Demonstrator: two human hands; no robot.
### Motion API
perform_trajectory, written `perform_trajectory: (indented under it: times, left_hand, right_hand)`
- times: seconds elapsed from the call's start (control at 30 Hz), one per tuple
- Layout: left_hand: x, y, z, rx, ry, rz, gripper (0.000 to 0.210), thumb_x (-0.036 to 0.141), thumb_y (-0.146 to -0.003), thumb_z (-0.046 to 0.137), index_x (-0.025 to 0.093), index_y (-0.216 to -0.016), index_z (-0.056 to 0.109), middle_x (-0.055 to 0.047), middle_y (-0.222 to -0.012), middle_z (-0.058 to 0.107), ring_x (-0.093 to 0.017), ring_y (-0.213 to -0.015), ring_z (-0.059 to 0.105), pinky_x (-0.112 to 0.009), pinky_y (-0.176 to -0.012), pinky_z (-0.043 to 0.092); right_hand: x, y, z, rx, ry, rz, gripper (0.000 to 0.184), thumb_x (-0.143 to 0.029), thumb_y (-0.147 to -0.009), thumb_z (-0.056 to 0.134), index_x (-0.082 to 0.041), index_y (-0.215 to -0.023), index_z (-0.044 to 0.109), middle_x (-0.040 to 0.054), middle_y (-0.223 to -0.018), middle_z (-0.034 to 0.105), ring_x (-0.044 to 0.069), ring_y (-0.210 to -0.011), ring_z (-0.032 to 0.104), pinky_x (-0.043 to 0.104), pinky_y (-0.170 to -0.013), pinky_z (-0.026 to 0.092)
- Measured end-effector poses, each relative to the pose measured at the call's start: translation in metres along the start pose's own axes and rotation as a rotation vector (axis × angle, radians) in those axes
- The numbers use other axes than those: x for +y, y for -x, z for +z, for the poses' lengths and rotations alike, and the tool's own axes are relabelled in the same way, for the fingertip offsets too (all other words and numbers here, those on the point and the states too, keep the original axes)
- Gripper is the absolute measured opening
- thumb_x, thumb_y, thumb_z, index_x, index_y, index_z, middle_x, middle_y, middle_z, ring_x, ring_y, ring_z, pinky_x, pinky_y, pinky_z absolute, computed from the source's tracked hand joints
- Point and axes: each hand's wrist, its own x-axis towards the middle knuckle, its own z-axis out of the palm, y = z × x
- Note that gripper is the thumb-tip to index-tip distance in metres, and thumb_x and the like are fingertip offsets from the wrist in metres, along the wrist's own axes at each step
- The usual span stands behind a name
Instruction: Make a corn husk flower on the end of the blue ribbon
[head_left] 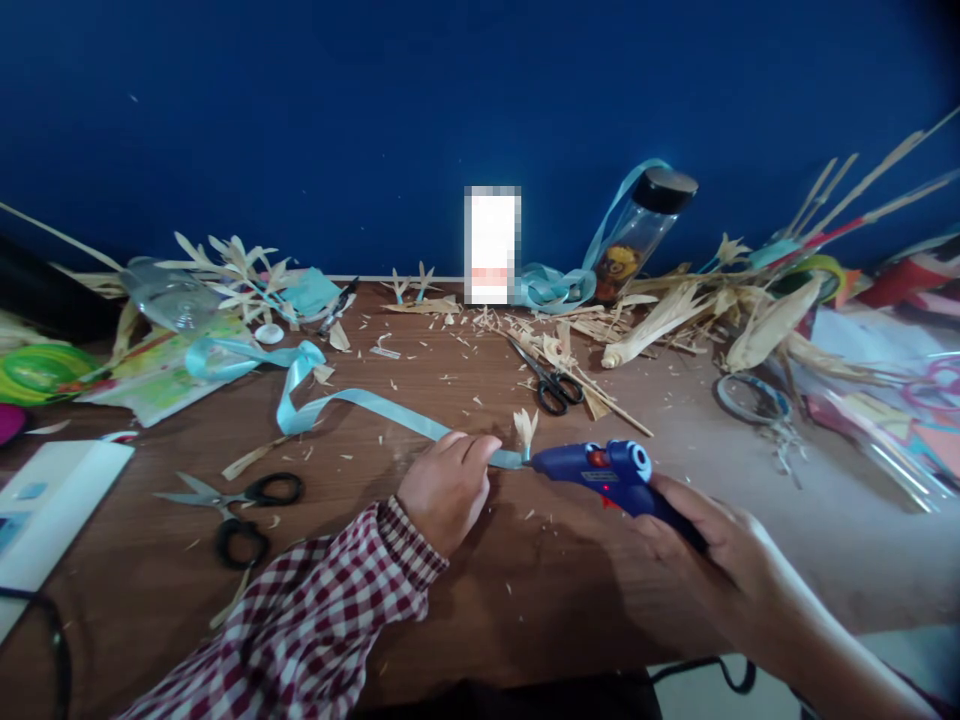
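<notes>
My right hand (705, 530) is wrapped round the handle of a blue hot glue gun (600, 470), its red light glowing. The gun's nozzle points left and meets the end of a light blue satin ribbon (375, 404). Near that end my left hand (450, 485) is closed on the ribbon; its fingertips are partly hidden. The rest of the ribbon trails left across the brown table in loops. A small corn husk flower (526, 430) with a blue-wrapped base stands right at the nozzle and ribbon end; whether they touch it I cannot tell.
Open black-handled scissors (238, 502) lie at left, another pair (553, 385) behind the glue gun. Husk scraps litter the table (450, 620). A tilted clear bottle (637, 235) leans at the blue wall. Dried husks (660, 315) and a tape roll (752, 400) lie at right.
</notes>
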Motion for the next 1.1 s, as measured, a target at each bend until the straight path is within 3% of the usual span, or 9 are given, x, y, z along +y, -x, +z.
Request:
perform_trajectory:
  times: [0.2,0.47,0.77,0.97,1.1]
  left_hand:
    - [-0.002,0.001,0.001,-0.035,-0.001,-0.001,0.029,0.005,-0.079,0.046,0.016,-0.105,0.050,-0.007,-0.091,0.060,-0.021,-0.086,0.055,-0.037,-0.078,0.049]
    - [0.001,-0.001,0.000,-0.020,0.001,-0.033,0.026,0.005,-0.081,0.044,0.016,-0.103,0.051,-0.007,-0.088,0.061,-0.021,-0.086,0.056,-0.036,-0.078,0.049]
    - [0.000,0.001,0.001,-0.060,-0.005,0.014,0.023,0.005,-0.079,0.046,0.016,-0.096,0.055,-0.006,-0.090,0.061,-0.021,-0.089,0.055,-0.039,-0.081,0.049]
    - [-0.001,0.001,0.001,-0.043,0.004,-0.005,0.022,0.004,-0.078,0.046,0.015,-0.095,0.055,-0.007,-0.090,0.060,-0.021,-0.089,0.054,-0.039,-0.081,0.049]
    - [0.000,0.001,0.000,-0.046,0.004,-0.009,0.022,0.004,-0.078,0.047,0.014,-0.095,0.055,-0.007,-0.090,0.060,-0.022,-0.088,0.054,-0.039,-0.081,0.049]
  right_hand:
    - [-0.001,-0.005,0.003,-0.045,-0.008,-0.002,0.023,-0.034,-0.089,0.046,-0.020,-0.104,0.055,0.0037,-0.084,0.067,0.019,-0.070,0.063,0.027,-0.062,0.048]
    - [-0.004,-0.003,-0.007,0.018,0.061,0.091,0.029,-0.040,-0.088,0.047,-0.018,-0.103,0.057,0.0018,-0.071,0.065,0.019,-0.062,0.060,0.027,-0.058,0.047]
    - [-0.004,-0.017,0.006,-0.028,0.011,0.013,0.024,-0.034,-0.089,0.046,-0.019,-0.104,0.057,0.0033,-0.084,0.067,0.019,-0.074,0.063,0.026,-0.064,0.048]
    - [-0.005,-0.012,0.001,-0.014,0.005,0.044,0.023,-0.036,-0.088,0.048,-0.020,-0.103,0.056,0.0000,-0.072,0.064,0.017,-0.062,0.059,0.025,-0.056,0.045]
    - [-0.004,-0.017,0.006,-0.059,-0.014,0.016,0.023,-0.035,-0.089,0.047,-0.019,-0.104,0.056,0.0013,-0.080,0.065,0.018,-0.069,0.060,0.025,-0.061,0.046]
